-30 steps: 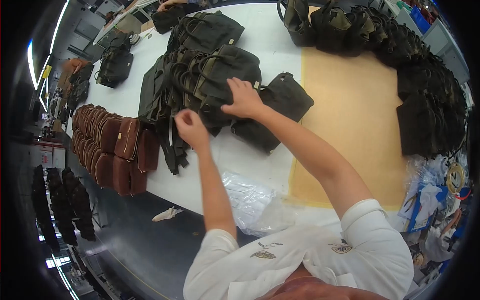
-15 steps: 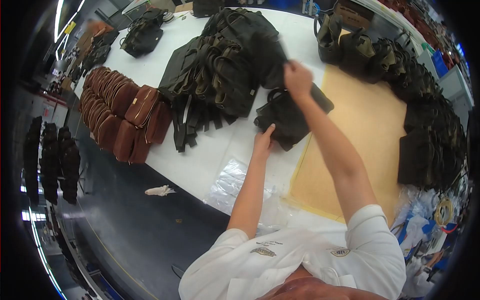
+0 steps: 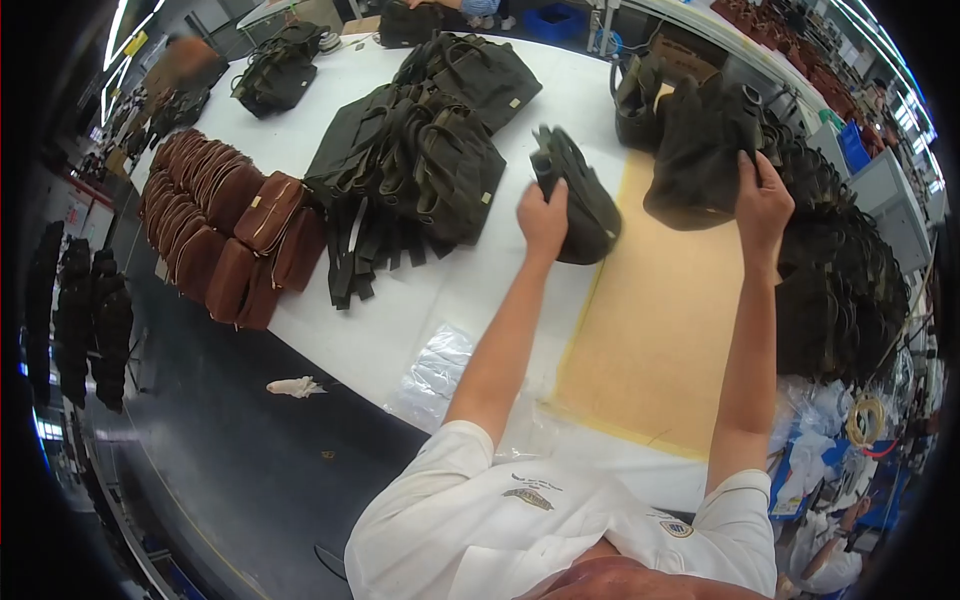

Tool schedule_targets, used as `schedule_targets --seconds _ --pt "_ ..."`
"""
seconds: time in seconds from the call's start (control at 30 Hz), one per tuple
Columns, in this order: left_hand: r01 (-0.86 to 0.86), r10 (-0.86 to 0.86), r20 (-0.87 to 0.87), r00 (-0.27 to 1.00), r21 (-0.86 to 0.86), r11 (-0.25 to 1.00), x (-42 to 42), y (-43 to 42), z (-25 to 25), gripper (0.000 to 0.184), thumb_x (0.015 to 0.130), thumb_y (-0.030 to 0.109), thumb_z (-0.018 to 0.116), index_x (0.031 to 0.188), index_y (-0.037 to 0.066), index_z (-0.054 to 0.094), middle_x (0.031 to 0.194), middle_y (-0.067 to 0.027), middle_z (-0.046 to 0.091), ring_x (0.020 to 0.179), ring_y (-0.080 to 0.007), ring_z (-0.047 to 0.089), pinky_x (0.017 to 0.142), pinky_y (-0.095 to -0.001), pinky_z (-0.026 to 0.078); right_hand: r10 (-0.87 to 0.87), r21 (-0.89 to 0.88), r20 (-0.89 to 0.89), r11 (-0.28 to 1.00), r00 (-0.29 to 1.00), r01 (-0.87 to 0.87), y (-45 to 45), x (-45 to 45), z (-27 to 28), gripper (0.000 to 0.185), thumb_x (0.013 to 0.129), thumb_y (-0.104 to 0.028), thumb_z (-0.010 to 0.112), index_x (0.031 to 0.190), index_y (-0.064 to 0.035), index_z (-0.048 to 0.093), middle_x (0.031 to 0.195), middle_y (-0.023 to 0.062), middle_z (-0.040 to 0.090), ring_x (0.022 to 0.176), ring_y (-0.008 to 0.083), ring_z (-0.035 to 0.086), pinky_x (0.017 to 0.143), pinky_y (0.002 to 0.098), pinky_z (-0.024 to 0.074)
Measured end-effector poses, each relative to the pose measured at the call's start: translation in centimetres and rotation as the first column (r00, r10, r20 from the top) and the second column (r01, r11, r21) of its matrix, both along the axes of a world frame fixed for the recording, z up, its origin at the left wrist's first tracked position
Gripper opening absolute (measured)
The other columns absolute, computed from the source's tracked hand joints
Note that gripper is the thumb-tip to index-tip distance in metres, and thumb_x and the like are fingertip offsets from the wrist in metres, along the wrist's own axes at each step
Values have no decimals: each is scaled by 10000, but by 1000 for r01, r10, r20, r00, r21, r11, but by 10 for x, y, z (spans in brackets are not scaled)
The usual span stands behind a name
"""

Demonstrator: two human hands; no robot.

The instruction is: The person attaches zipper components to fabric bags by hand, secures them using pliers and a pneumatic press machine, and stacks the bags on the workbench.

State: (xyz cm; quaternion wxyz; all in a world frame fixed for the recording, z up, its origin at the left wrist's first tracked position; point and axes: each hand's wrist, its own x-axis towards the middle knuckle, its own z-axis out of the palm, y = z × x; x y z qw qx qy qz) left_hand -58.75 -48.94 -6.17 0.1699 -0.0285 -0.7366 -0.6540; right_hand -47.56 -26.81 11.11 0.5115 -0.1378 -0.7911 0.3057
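My left hand (image 3: 543,217) grips the edge of a dark green handbag (image 3: 585,205), which is tilted above the white table top. Over the tan board, my right hand (image 3: 764,203) is closed on the side of another dark green bag (image 3: 697,150), fingers wrapped behind it. To the left of my hands lies a heap of similar dark bags (image 3: 455,175), with loose straps (image 3: 365,250) hanging from its near side. A row of more dark bags (image 3: 835,270) stands along the right edge, close to my right hand.
Stacked brown pouches (image 3: 240,235) line the table's left edge. Clear plastic bags (image 3: 440,360) lie near me on the white table (image 3: 400,340). A tan board (image 3: 650,340) covers the right part. Another person's arm (image 3: 448,3) shows at the far edge.
Both bags have moved to the right and are now apart. My right hand has swung from the heap across to the row of bags. My left hand has lifted its bag and tilted it.
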Motion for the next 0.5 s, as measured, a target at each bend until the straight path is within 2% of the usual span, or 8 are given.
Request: schedule_targets --seconds 0.1,0.13,0.23,0.3,0.33,0.37,0.43,0.5 --pt "-117 59 -413 909 -117 986 0 -32 36 244 896 202 682 877 -25 596 799 -198 614 727 -391 598 666 -434 461 -107 286 -68 950 992 122 -8 -16 -30 171 865 -152 729 974 -21 719 777 99 682 672 220 643 636 300 496" --pt "-195 120 -426 897 -138 971 -8 -44 26 257 915 207 672 920 -41 602 849 -199 634 773 -392 607 704 -430 469 -113 369 -115 918 987 148 -17 -26 -41 154 846 -132 735 956 -28 710 758 112 659 667 274 636 611 338 497" --pt "-236 194 -456 869 -37 971 -19 -79 30 347 940 264 658 1029 -70 622 969 -224 667 888 -417 626 791 -426 484 16 490 -219 867 976 96 -64 -58 -73 189 798 -55 714 977 -48 655 797 106 626 686 278 601 579 395 479" --pt "-374 286 -381 879 -179 910 -30 -102 6 394 942 286 655 1070 -84 613 1003 -244 663 928 -418 630 816 -442 479 219 486 -189 868 957 -103 -104 -77 -101 200 778 -18 693 970 -53 651 868 96 657 766 273 619 653 375 512" --pt "-360 292 -264 919 -264 895 -35 -115 -11 441 927 305 669 1103 -93 601 1039 -251 644 989 -414 612 861 -446 465 343 481 -54 832 938 -276 -120 -83 -113 201 785 -36 690 981 -62 658 941 89 669 854 268 623 767 376 513" --pt "-387 302 -270 914 -362 848 -39 -126 -34 467 905 269 690 1191 -78 565 1125 -236 602 1051 -391 586 914 -429 455 427 437 50 803 903 -404 -137 -86 -131 206 797 -55 690 1001 -65 663 985 85 675 898 270 618 825 383 498" --pt "-333 303 -161 939 -215 918 -11 -124 -24 495 881 119 650 1319 -34 478 1224 -179 539 1112 -325 549 963 -411 444 564 265 218 751 797 -604 -159 -75 -171 218 825 -107 691 1040 -74 672 1065 73 684 968 276 607 916 399 465" --pt "-454 392 -263 882 -248 856 19 -117 -12 451 875 78 634 1295 -23 505 1211 -169 547 1085 -308 554 941 -408 456 614 73 317 744 723 -665 -165 -47 -204 225 851 -155 691 1063 -80 679 1110 68 688 999 282 605 944 408 454"
